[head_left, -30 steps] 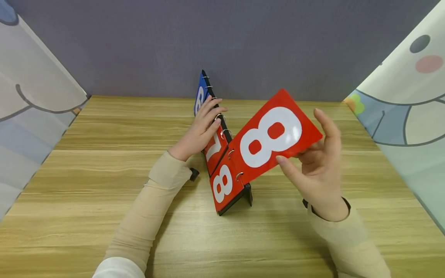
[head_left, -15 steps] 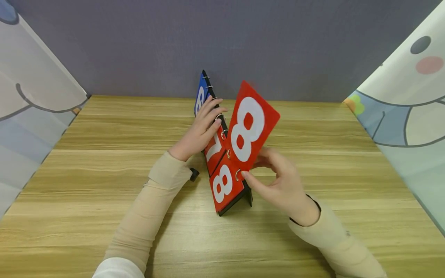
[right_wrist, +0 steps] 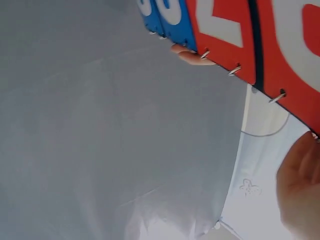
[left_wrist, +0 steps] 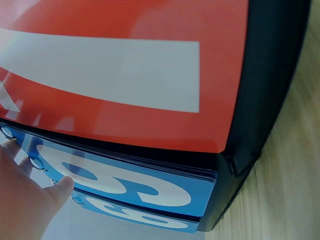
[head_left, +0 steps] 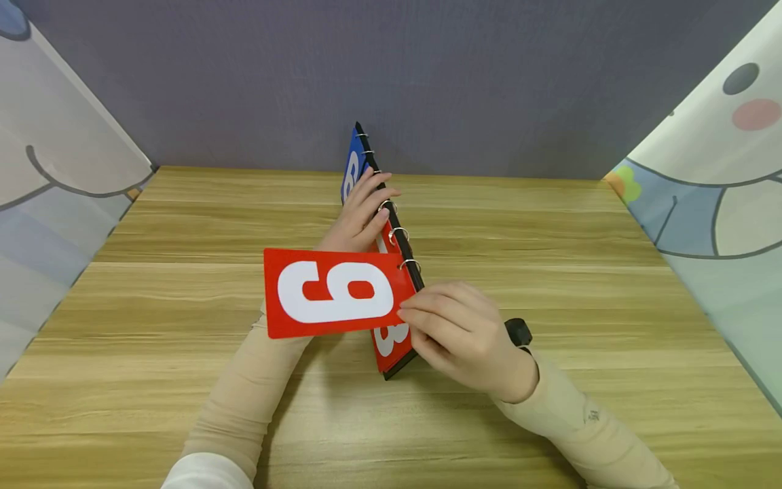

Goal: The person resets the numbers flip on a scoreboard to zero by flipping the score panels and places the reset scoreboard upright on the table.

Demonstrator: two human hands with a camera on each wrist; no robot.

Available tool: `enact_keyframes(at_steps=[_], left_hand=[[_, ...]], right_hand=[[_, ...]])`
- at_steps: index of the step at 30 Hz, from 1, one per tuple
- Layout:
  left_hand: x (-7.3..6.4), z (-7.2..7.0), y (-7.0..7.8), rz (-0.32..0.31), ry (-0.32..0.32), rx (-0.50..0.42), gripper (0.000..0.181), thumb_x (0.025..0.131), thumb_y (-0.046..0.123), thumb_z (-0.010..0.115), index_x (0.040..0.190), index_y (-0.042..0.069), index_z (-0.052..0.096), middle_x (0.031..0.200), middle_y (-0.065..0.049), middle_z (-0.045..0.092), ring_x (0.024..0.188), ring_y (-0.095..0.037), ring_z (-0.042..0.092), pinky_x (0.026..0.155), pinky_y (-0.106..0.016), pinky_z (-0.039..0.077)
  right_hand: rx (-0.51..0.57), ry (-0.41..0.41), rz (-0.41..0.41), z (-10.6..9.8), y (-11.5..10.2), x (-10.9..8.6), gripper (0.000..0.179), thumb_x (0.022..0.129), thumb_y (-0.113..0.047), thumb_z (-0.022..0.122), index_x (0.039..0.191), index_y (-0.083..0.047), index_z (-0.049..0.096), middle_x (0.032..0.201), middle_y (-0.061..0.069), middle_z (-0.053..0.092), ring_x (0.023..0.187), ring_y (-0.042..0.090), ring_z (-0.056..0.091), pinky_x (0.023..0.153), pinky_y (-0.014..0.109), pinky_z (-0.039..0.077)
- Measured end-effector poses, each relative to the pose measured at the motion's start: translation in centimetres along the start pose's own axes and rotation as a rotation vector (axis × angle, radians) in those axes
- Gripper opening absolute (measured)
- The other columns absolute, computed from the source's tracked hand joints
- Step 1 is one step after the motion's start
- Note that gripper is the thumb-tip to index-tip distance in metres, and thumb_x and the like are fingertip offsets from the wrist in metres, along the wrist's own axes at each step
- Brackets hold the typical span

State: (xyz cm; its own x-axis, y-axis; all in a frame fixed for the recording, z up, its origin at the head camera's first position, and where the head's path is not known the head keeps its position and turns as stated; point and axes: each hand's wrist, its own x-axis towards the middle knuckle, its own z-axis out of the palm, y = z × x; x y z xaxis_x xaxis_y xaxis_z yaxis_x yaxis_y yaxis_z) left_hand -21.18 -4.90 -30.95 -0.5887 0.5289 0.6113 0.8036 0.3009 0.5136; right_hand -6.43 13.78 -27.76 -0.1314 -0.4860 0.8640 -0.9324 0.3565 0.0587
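Observation:
A flip scoreboard point(head_left: 394, 216) stands on the table like a tent, with red number cards at the near end and blue ones point(head_left: 351, 170) at the far end. My right hand point(head_left: 467, 339) pinches the ring-side corner of a red number card point(head_left: 334, 293) bearing a white 9. This card sticks out leftward over my left forearm, hung on a metal ring point(head_left: 411, 263). Below it, a red 8 card point(head_left: 391, 339) is partly covered. My left hand point(head_left: 357, 221) rests across the scoreboard's top edge, fingers extended past it. In the left wrist view its thumb is by the blue cards point(left_wrist: 145, 187).
The wooden table point(head_left: 183, 224) spreads around the scoreboard. A grey panel point(head_left: 489, 88) rises behind it, and cartoon-printed panels point(head_left: 690, 197) flank both sides. A black wrist device point(head_left: 518, 331) sits on my right wrist.
My right hand has moved left and turned over, swinging a red card across the rings from the right side to the left. A 9 now faces up. The left hand has stayed put.

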Motion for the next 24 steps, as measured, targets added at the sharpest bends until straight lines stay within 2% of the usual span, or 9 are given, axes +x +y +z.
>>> enact_keyframes(at_steps=[4, 8, 11, 18, 24], left_hand=[[-0.1, 0.0, 0.1, 0.015, 0.001, 0.001, 0.044, 0.103, 0.029, 0.031, 0.125, -0.004, 0.052, 0.143, -0.026, 0.034, 0.144, -0.038, 0.009, 0.117, -0.050, 0.004], [-0.2, -0.1, 0.5, -0.043, -0.020, -0.007, 0.055, 0.103, 0.042, 0.026, 0.128, 0.000, 0.051, 0.147, -0.021, 0.031, 0.146, -0.032, 0.004, 0.117, -0.047, 0.002], [-0.3, -0.1, 0.8, -0.086, -0.037, -0.017, 0.054, 0.103, 0.042, 0.026, 0.131, 0.003, 0.049, 0.150, -0.017, 0.029, 0.147, -0.028, 0.001, 0.117, -0.046, 0.001], [-0.3, 0.0, 0.9, -0.085, -0.036, -0.012, 0.050, 0.104, 0.039, 0.027, 0.131, 0.004, 0.050, 0.150, -0.016, 0.029, 0.147, -0.027, 0.002, 0.118, -0.044, 0.002], [-0.3, 0.0, 0.9, -0.084, -0.036, -0.019, 0.051, 0.104, 0.040, 0.026, 0.131, 0.004, 0.050, 0.150, -0.016, 0.029, 0.147, -0.027, 0.002, 0.118, -0.044, 0.001]], right_hand=[[-0.041, -0.036, -0.095, -0.1, 0.3, 0.0, 0.020, 0.085, 0.000, 0.052, 0.083, 0.000, 0.071, 0.080, 0.007, 0.070, 0.073, 0.020, 0.064, 0.069, 0.033, 0.053], [-0.054, -0.069, -0.172, 0.0, 0.6, -0.1, 0.016, 0.085, -0.001, 0.055, 0.082, -0.002, 0.070, 0.082, 0.005, 0.070, 0.075, 0.020, 0.064, 0.072, 0.033, 0.052], [-0.049, -0.123, -0.207, 0.0, 0.8, -0.2, 0.015, 0.085, -0.001, 0.054, 0.079, -0.004, 0.068, 0.082, 0.004, 0.070, 0.078, 0.020, 0.064, 0.077, 0.033, 0.051], [-0.012, -0.205, -0.231, -0.3, 1.1, -0.4, 0.016, 0.082, -0.001, 0.047, 0.076, -0.006, 0.061, 0.080, 0.003, 0.067, 0.080, 0.021, 0.062, 0.082, 0.034, 0.049], [0.001, -0.263, -0.212, -0.3, 1.2, -0.6, 0.017, 0.078, -0.001, 0.041, 0.072, -0.008, 0.056, 0.077, 0.002, 0.064, 0.082, 0.020, 0.061, 0.084, 0.035, 0.047]])
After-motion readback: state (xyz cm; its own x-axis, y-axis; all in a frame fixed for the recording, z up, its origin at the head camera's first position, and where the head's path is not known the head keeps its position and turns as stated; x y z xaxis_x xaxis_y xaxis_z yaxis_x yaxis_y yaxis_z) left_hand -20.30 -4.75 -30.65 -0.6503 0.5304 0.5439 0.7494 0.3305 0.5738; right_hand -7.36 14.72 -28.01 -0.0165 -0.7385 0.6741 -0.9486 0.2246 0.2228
